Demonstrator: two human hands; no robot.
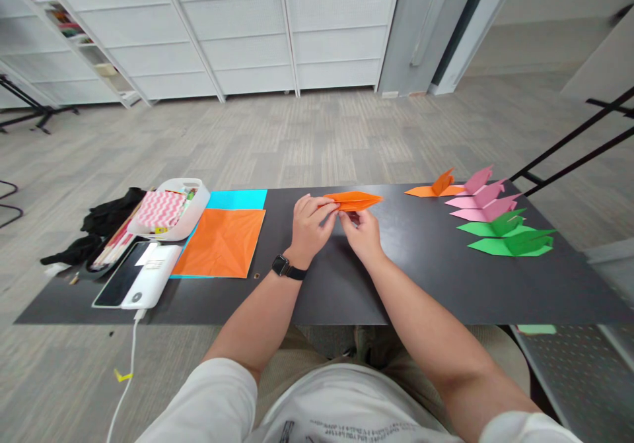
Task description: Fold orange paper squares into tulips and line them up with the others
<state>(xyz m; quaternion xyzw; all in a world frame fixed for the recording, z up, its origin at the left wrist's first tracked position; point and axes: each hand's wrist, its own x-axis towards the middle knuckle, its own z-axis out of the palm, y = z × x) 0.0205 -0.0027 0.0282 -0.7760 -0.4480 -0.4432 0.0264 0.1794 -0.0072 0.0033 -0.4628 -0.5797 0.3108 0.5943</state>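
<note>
An orange folded paper piece (357, 200), long and pointed toward the right, is held up above the middle of the dark table. My left hand (312, 226) pinches its left end between thumb and fingers. Below it, my right hand (364, 232) grips the lower edge with thumb and fingertips. The fingers hide part of the folds. To the right stand finished-looking folded paper birds in a column: an orange bird (434, 185), several pink birds (488, 208) and green birds (515, 243).
On the left lie orange paper sheets (222, 241) over blue sheets (240, 199). Beside them are a white basket (198, 208) with a pink zigzag cloth, a phone (119, 278), a white power bank (154, 278) with a cable, and a black cloth (106, 218). The table (337, 298) has its front edge at my lap.
</note>
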